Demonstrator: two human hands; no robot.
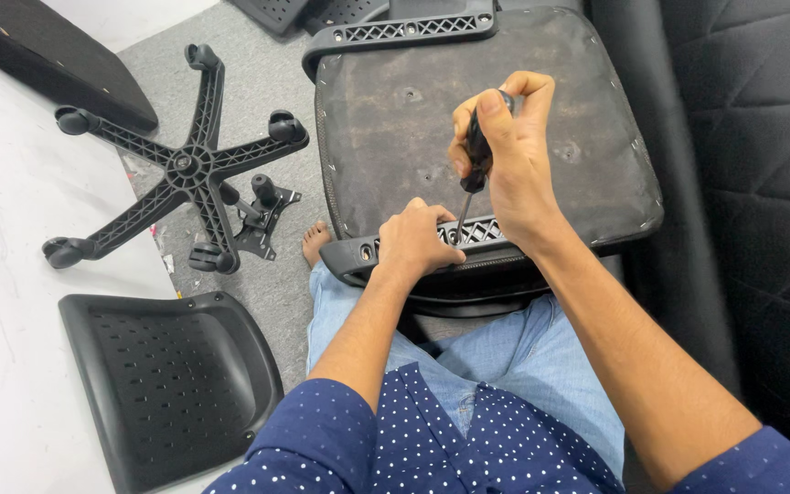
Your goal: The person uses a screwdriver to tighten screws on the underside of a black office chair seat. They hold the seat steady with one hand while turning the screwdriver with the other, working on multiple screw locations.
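Grey carpet floor, white wall at left, five-star chair base (189, 169) and perforated backrest shell (171, 384) lying around. Upturned chair seat (468, 119) rests on lap. Right hand (505, 151) fisted on screwdriver (474, 169), near-upright, tip down into the near armrest bracket (482, 233); left hand (418, 240) curled over that bracket.
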